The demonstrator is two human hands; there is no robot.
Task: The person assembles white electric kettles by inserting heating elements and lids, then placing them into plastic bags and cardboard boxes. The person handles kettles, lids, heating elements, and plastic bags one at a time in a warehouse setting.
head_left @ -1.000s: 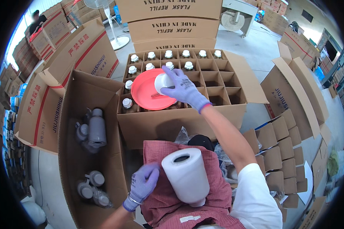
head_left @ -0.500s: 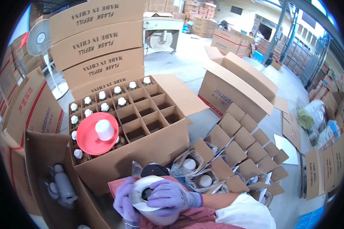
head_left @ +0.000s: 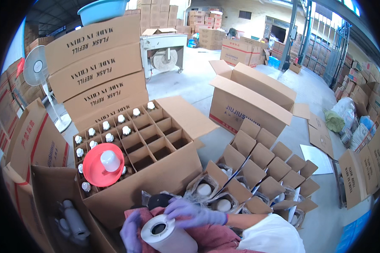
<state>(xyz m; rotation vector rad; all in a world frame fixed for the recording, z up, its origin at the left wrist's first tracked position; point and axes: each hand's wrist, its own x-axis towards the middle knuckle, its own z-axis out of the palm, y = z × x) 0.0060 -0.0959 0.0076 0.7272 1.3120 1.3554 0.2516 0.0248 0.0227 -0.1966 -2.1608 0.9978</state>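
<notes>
A white flask body (head_left: 173,238) with a round dark opening leans in my lap over red checked cloth. My left hand (head_left: 131,234), in a purple glove, lies along its left side with the fingers extended; whether it touches is hard to tell. Over the right edge of its top is my gloved right hand (head_left: 194,214), fingers spread and thumb close to the rim. Ahead, a divided carton (head_left: 152,179) contains several white-capped flask refills (head_left: 121,118), with some cells bare. On it rests a red basin (head_left: 95,177) holding a white plastic cup (head_left: 110,160).
At lower left, an open carton (head_left: 42,202) holds a grey flask casing (head_left: 76,223). Cardboard dividers (head_left: 278,168) with bagged flasks stand to the right, an open box (head_left: 245,101) behind them. A fan (head_left: 36,67) and a blue basin (head_left: 101,12) are farther back.
My hands have loosened from around the flask body. The right has lifted off its opening, now uncovered, and the left has shifted outward. The view has shifted, bringing the blue basin into sight.
</notes>
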